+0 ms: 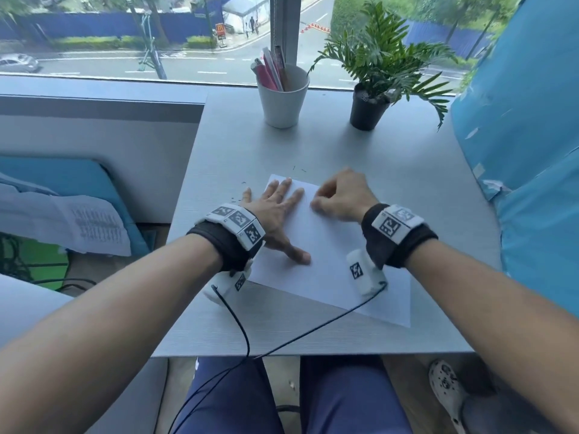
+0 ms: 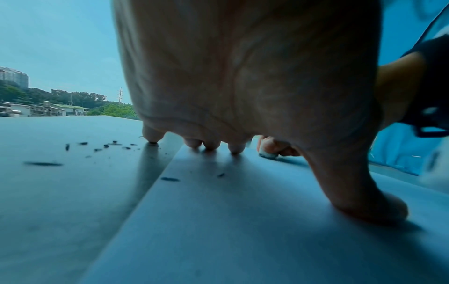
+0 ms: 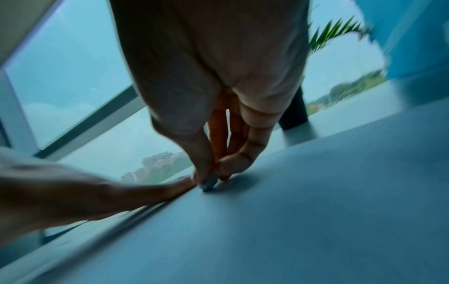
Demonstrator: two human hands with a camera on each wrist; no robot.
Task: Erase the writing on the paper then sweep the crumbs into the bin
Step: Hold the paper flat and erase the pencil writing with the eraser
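Observation:
A white sheet of paper [image 1: 332,261] lies at an angle on the grey table [image 1: 391,183]. My left hand [image 1: 275,211] lies flat on the paper's left part, fingers spread and straight, thumb pressing near the middle. My right hand [image 1: 341,195] pinches a small eraser [image 3: 209,184] and presses its tip on the paper beside the left fingertips; the eraser [image 2: 267,154] also shows past the left palm. Dark eraser crumbs [image 2: 107,146] lie on the table left of the paper, and a few crumbs [image 2: 170,179] sit on the paper. No writing is visible. No bin is in view.
A white cup [image 1: 283,98] holding pens and a potted plant [image 1: 369,104] stand at the table's far edge by the window. A blue covered object [image 1: 526,136] borders the table on the right. Sensor cables [image 1: 244,333] trail across the near edge.

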